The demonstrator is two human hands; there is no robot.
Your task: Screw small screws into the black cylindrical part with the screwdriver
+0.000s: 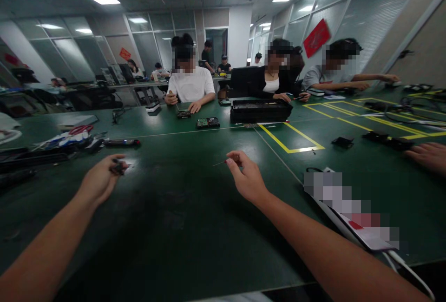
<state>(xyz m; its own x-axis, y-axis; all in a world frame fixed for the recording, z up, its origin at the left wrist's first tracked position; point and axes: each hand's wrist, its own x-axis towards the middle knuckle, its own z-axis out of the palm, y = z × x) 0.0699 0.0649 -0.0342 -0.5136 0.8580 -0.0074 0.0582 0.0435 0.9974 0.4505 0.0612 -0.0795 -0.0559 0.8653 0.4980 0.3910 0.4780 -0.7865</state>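
Observation:
My left hand (99,179) is raised over the green table, its fingers closed on a small dark part (119,167) whose kind I cannot make out. To the right, my right hand (246,176) pinches a thin rod (219,163) between thumb and fingertips. The rod looks reddish at the held end, and its bare tip points left toward my other hand. A gap of table lies between the two hands. Beyond my left hand rests a dark cylindrical tool (121,142), touched by neither hand.
Tools and cables (75,137) are heaped at left. Across the table are a green circuit board (207,122), a long black housing (260,110) and seated people. Yellow tape (304,149) marks the right side. A white-edged device (334,213) with a cable lies by my right forearm; another person's hand (427,155) is beyond.

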